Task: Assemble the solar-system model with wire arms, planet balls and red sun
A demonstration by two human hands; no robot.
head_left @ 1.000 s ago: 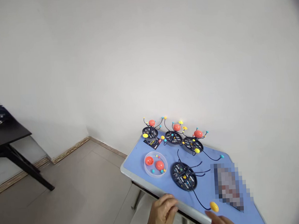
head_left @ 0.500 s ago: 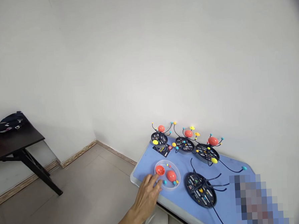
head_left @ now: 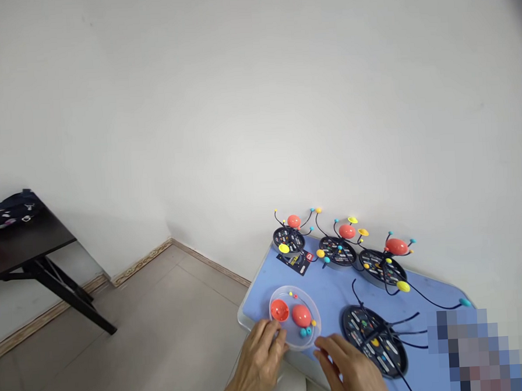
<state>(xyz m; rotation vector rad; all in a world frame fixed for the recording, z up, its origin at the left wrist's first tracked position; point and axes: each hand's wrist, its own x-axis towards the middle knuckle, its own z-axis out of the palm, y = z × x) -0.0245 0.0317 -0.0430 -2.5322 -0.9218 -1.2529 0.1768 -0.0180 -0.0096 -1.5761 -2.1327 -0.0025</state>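
Note:
My left hand grips the near-left rim of a clear round plastic tray, its fingers curled together. Inside lie an open red half-shell, a red dome, two blue balls, an orange bead and smaller beads near the far side. My right hand is just off the tray's near-right edge, thumb and fingers drawn together; whatever may be between the tips is too small to make out. Beside it, a dark printed disc base with several bent black arms stands on the blue table.
Along the wall are three planet models with red centres and coloured balls on thin arms. A black printed card lies by the leftmost one. A dark side table holds a patterned bag.
My right hand has come into view at the tray's right. One blue ball has shifted right beside the other blue ball. The camera has turned slightly, so the table appears farther right.

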